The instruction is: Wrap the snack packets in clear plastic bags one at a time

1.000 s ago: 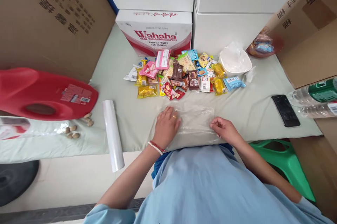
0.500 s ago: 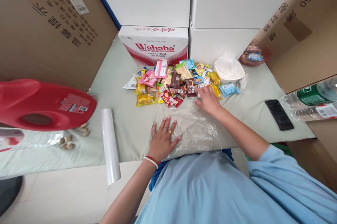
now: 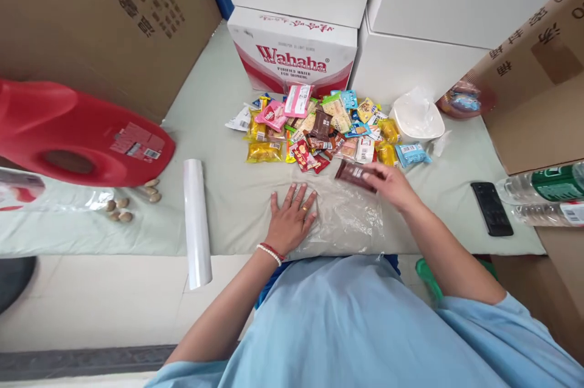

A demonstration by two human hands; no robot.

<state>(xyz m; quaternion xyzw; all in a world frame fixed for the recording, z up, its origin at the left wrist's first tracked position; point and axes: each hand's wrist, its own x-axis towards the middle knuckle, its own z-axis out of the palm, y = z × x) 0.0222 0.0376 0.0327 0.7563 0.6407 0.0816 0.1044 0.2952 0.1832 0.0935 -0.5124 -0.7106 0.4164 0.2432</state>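
Observation:
My left hand lies flat with fingers spread on the left part of a clear plastic sheet, spread over the cloth-covered table. Between the fingers of my right hand is a dark brown snack packet, held by its right end above the sheet's far edge. Just beyond lies a heap of small wrapped snacks in pink, yellow, brown and red wrappers. A light blue packet is at the heap's right end, near a white bowl with thin plastic in it.
A Wahaha carton and white boxes stand behind the heap. On the left are a white film roll overhanging the front edge, a red jug and several nuts. A phone and plastic bottles lie at right.
My right hand has taken the dark brown packet from the heap's front and drawn it toward me, over the sheet. My left hand stays flat on the sheet. The camera view has shifted.

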